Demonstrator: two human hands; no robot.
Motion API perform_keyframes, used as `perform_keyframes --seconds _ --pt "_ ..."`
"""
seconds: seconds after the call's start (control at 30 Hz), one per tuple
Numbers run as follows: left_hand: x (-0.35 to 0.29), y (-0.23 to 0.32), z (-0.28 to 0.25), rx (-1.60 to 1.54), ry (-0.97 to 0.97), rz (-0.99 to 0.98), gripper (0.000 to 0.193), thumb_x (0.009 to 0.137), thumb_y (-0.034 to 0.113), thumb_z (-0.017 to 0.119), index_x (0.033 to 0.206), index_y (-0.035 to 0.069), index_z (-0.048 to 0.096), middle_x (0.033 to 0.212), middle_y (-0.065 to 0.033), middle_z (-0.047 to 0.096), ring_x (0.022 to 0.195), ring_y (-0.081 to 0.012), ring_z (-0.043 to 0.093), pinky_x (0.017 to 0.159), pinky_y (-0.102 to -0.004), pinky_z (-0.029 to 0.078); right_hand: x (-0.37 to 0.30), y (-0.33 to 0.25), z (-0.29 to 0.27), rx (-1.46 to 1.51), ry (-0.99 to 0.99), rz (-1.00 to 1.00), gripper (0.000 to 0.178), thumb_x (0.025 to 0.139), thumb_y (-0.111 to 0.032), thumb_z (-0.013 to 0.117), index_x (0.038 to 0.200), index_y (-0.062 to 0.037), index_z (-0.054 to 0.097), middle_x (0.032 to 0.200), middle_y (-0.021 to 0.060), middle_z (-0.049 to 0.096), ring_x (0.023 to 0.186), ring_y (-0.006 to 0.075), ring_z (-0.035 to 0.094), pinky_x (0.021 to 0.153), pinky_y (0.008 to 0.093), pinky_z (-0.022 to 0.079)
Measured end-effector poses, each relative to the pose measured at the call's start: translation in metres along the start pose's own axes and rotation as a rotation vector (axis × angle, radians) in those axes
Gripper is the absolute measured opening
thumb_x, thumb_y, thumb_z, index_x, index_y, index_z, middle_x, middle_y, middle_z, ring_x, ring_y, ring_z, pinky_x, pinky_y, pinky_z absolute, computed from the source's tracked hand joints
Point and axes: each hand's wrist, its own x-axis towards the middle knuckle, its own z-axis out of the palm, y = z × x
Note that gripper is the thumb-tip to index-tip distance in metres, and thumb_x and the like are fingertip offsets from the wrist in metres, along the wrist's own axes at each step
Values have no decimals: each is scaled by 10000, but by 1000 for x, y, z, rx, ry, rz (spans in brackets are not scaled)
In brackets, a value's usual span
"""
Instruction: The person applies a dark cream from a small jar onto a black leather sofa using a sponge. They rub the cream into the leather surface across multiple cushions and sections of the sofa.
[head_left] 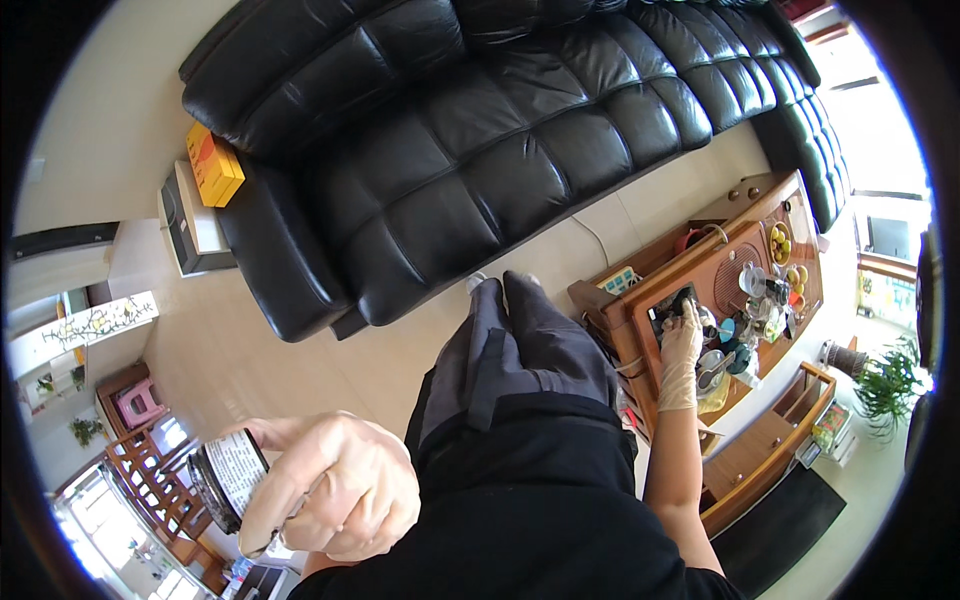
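Close to the camera at the lower left, my left hand (345,485), in a pale thin glove, is closed around a small dark jar (232,478) with a white printed label. The jar is tipped on its side, its dark end facing left. On the right, my right hand (683,338), gloved alike, reaches over the wooden tea table (655,268). Its fingers are bent over a small black object (684,298) above a dark flat panel (662,312) in the tabletop; its kind is too small to tell. Cups and glassware (755,282) crowd the table beside this hand.
A long black leather sofa (440,190) runs across the far side. A yellow box (213,170) sits on a small cabinet at its left end. Fruit (780,245) lies on the table's far right. A wooden chair (720,470) and a green plant (890,390) stand at the right.
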Motion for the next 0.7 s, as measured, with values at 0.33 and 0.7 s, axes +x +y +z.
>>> perform_keyframes --seconds 0.33,0.7 --pt "-12 -50 3 -20 6 -138 602 998 610 397 1078 95 700 842 -82 633 705 -203 610 698 -325 511 -24 18 -22 104 -6 26 263 930 -156 709 1189 -119 679 923 -34 646 766 104 541 669 284 442" --pt "-48 -144 10 -130 -80 -119 262 990 327 578 1015 100 707 864 -88 660 722 -190 624 727 -329 537 -46 17 -115 237 43 7 209 935 -99 699 1144 -107 703 900 -44 671 702 62 537 565 230 435"
